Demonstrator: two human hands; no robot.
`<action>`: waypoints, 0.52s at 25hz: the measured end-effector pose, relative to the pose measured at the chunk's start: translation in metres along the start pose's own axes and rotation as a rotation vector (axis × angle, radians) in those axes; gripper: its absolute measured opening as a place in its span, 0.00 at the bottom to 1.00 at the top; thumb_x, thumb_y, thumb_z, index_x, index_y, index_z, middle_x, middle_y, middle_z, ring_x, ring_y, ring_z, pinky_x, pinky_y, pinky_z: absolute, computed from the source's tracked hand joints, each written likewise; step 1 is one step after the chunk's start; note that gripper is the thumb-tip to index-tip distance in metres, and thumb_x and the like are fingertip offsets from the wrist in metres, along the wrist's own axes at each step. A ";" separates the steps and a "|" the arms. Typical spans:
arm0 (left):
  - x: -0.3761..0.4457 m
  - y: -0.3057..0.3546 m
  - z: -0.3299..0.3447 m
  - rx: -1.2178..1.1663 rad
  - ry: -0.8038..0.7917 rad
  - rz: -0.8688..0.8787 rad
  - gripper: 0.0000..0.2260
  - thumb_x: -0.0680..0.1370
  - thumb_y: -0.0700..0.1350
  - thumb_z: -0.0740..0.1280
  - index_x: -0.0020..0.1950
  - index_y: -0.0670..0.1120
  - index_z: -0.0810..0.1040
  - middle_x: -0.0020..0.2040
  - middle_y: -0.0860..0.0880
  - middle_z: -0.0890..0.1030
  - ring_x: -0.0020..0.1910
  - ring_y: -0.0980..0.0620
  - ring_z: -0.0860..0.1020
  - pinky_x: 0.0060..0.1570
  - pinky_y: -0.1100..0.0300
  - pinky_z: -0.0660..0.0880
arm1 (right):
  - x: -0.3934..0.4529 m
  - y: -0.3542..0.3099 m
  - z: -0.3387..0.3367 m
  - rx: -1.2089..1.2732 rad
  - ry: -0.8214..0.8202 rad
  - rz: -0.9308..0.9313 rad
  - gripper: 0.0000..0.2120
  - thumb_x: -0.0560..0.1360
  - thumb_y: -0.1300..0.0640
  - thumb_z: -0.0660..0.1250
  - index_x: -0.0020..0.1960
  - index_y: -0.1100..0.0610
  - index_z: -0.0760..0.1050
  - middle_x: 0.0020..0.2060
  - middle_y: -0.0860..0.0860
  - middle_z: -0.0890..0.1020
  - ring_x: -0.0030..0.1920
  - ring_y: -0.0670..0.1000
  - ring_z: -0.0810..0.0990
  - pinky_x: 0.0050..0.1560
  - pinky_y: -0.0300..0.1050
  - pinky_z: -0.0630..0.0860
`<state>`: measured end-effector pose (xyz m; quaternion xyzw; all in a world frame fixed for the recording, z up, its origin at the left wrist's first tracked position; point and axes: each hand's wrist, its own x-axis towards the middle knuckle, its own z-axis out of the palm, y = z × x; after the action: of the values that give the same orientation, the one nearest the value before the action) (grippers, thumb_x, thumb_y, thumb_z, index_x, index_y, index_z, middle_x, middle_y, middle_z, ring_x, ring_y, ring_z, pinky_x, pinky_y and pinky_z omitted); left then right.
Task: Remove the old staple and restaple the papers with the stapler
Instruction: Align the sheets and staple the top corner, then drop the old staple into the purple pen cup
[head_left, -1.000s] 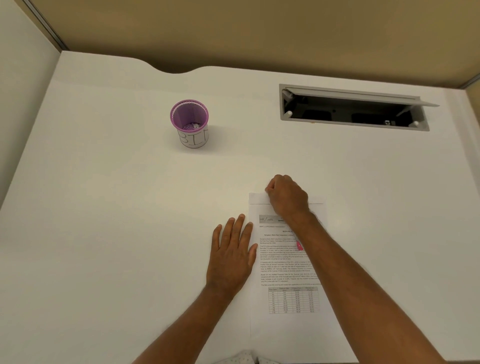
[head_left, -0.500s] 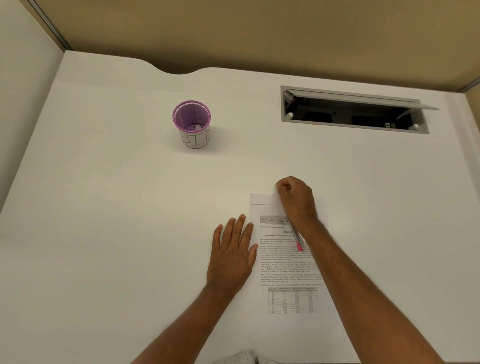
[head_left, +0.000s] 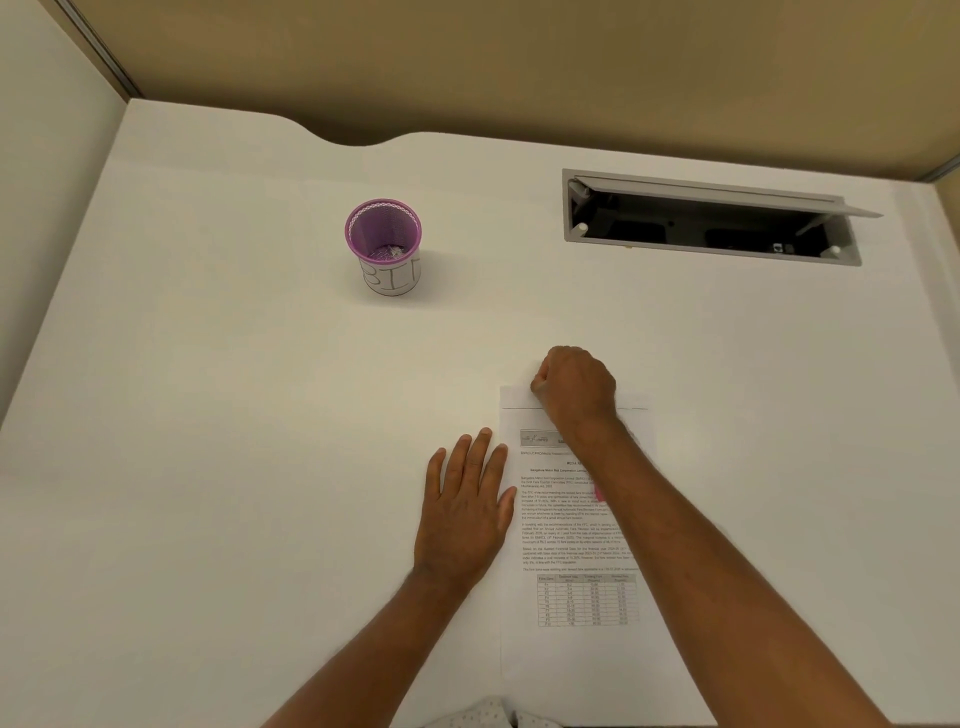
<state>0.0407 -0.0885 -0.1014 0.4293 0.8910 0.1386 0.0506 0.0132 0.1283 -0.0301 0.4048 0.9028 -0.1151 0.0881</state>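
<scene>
The left hand (head_left: 470, 512) lies flat and open on the papers' (head_left: 571, 530) left edge. The right hand (head_left: 574, 387) is fisted at their top edge, gripping a pink-tipped tool (head_left: 598, 492).

White bench (head_left: 234, 467), matte, rear edge with curved notch. Landmark: printed papers (head_left: 571, 597), flat on bench near front edge, long side running front to back. Purple mesh cup (head_left: 383, 244), labelled "BIN", upright, well apart from papers, rearward and to left. Grey cable hatch (head_left: 711, 218) recessed in bench surface, lid raised, rearward and to right of papers. Left hand (head_left: 465, 514) flat on bench, palm down, touching papers' left edge.
</scene>
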 end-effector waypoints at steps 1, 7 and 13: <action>0.000 0.000 -0.001 0.000 0.002 0.000 0.25 0.83 0.57 0.61 0.78 0.48 0.68 0.79 0.44 0.70 0.78 0.42 0.69 0.78 0.41 0.57 | 0.001 -0.001 -0.001 0.000 -0.020 0.003 0.09 0.78 0.55 0.67 0.54 0.59 0.81 0.50 0.54 0.84 0.49 0.56 0.84 0.46 0.46 0.79; 0.002 0.002 -0.009 0.010 0.006 -0.004 0.24 0.83 0.57 0.58 0.76 0.47 0.72 0.78 0.43 0.72 0.77 0.41 0.71 0.76 0.39 0.64 | -0.003 0.004 0.000 0.142 -0.037 -0.021 0.07 0.75 0.52 0.69 0.45 0.56 0.78 0.41 0.49 0.81 0.40 0.52 0.81 0.40 0.45 0.74; 0.023 -0.006 -0.032 -0.119 0.038 -0.035 0.20 0.82 0.54 0.65 0.70 0.47 0.77 0.71 0.44 0.78 0.70 0.42 0.77 0.69 0.41 0.72 | -0.002 -0.001 -0.015 0.598 -0.052 0.053 0.04 0.71 0.54 0.70 0.40 0.52 0.76 0.32 0.43 0.80 0.34 0.46 0.76 0.36 0.43 0.73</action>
<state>0.0146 -0.0808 -0.0718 0.4071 0.8895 0.1983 0.0616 0.0124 0.1301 -0.0151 0.4330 0.8155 -0.3839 -0.0092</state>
